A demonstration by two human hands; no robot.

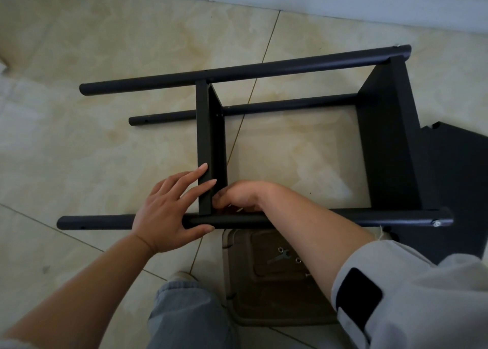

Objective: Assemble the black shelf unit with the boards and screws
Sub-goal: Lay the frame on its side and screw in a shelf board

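Beige tiled floor (105, 58) bounded by a pale skirting (343, 2); on it the black shelf unit (264, 68) lies on its side, two boards already between its poles. Left hand (169, 211), fingers straight, steadies the near pole (92, 222) and middle board (208, 142); right hand (237, 198) curls at their joint, its contents hidden. Frame looks rigid, light, smooth; best held at poles. Spare panel (454, 185) and parts tray (277, 282) crowd the near side; open floor lies left

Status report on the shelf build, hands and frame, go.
Left hand flat, bracing middle board and near pole. Right hand curled at their joint, contents hidden. Spanner unused on stool.
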